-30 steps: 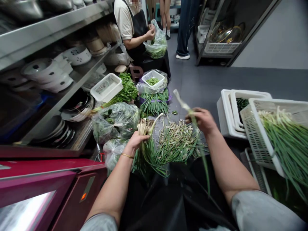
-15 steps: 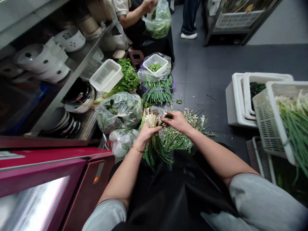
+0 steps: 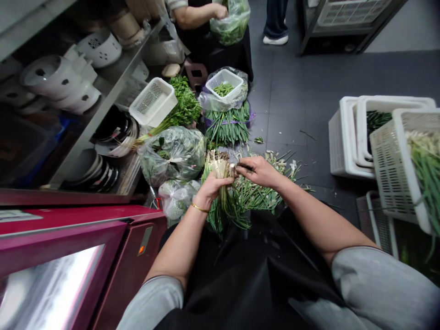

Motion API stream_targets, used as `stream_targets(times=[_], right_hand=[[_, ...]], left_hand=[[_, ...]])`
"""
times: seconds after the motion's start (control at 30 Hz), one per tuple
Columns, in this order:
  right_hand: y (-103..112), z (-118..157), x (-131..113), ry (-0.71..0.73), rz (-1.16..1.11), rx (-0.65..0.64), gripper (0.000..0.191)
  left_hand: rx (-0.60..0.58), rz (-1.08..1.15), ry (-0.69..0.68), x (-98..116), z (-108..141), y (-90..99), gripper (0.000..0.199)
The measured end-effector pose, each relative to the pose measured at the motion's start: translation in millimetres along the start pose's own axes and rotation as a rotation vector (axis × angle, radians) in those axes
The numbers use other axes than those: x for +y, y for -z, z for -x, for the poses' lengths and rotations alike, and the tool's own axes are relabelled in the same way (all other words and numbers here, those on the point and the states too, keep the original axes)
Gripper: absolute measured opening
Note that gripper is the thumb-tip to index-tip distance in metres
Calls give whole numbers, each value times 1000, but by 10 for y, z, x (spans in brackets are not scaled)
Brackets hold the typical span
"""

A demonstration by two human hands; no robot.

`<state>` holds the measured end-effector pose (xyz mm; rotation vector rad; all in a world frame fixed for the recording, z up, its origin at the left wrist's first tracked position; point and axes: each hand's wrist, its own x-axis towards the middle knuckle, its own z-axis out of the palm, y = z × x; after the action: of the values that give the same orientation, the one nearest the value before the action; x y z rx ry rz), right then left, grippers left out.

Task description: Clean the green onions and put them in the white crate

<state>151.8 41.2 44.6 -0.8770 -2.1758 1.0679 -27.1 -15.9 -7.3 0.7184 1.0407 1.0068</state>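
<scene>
While the left hand (image 3: 211, 187) has its grip wrapped around a bunch of white-bulbed, long-leaved green scallions (image 3: 224, 198), bulbs pointing away from the body, the right hand (image 3: 259, 171) sits just beside the bulbs, fingers bent; can't tell if they pinch anything. Loose heap of green and straw-coloured trimmings (image 3: 257, 195) on dark grey tiled floor (image 3: 292, 96), beyond black apron (image 3: 247, 279).
</scene>
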Motion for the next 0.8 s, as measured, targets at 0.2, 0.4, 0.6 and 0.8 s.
stream_targets(times=[0.2, 0.4, 0.6, 0.8], right_hand=[[305, 67, 317, -263, -404, 312, 44], [235, 57, 648, -343, 48, 30, 29], [-278, 38, 134, -27, 14, -192, 17], [-421, 82, 90, -164, 217, 25, 13]], left_hand=[[19, 0, 41, 27, 10, 52, 54], [67, 68, -32, 147, 49, 136, 48], [23, 240, -194, 177, 49, 186, 42], [205, 294, -145, 137, 29, 121, 41]])
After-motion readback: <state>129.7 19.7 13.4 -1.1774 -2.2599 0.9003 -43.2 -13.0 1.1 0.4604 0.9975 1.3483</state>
